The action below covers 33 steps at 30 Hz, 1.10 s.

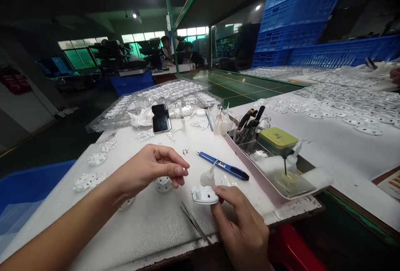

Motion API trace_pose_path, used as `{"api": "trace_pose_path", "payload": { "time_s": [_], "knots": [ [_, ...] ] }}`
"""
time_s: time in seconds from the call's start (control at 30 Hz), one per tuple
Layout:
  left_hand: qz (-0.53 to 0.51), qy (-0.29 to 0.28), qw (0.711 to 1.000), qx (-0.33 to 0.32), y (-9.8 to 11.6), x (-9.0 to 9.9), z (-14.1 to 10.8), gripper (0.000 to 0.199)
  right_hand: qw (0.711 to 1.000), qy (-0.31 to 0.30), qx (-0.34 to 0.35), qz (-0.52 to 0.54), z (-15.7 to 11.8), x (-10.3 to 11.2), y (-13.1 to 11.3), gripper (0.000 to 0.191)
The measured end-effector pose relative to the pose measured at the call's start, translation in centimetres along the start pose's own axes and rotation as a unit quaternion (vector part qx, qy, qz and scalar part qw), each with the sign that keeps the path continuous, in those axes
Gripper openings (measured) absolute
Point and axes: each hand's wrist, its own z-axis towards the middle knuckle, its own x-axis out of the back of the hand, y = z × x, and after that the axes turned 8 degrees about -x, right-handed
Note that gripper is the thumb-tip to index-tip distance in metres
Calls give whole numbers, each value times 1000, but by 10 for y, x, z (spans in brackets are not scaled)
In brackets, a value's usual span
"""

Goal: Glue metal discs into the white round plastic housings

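My right hand pinches a round white plastic part at its right edge, holding it tilted above the foam-covered table. To the upper left of it, my left hand has thumb and fingertips pressed together; whether something tiny is between them I cannot make out. Below the left fingers lies another round white part, partly hidden. Metal tweezers lie near the front edge, between the hands. A small white squeeze bottle stands behind the held part, and tiny shiny pieces form a little pile farther back.
A blue pen-like tool lies beside an organizer tray holding pliers and a yellow-green tin. A phone and bagged white parts are behind. More round parts lie left. Another person's hand shows far right.
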Motion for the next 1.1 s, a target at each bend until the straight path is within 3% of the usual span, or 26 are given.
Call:
{"api": "trace_pose_path", "payload": {
  "time_s": [0.27, 0.63, 0.8, 0.97, 1.1],
  "knots": [
    [19, 29, 999, -2, -16, -18, 1, 7, 998, -48, 23, -38, -1, -4, -3, 26],
    [95, -28, 995, -23, -28, -25, 1, 10, 994, -49, 50, -78, -1, -4, -4, 28],
    [182, -37, 977, -108, -28, -27, -1, 13, 994, -43, 64, -78, -6, -3, 0, 26],
    [228, -118, 937, -239, -26, -20, 2, 20, 997, -3, 54, -60, -5, -3, 1, 23],
    [252, -141, 916, -277, -30, -16, 1, 27, 998, -17, 50, -42, 0, -3, -2, 28]
  ]
}}
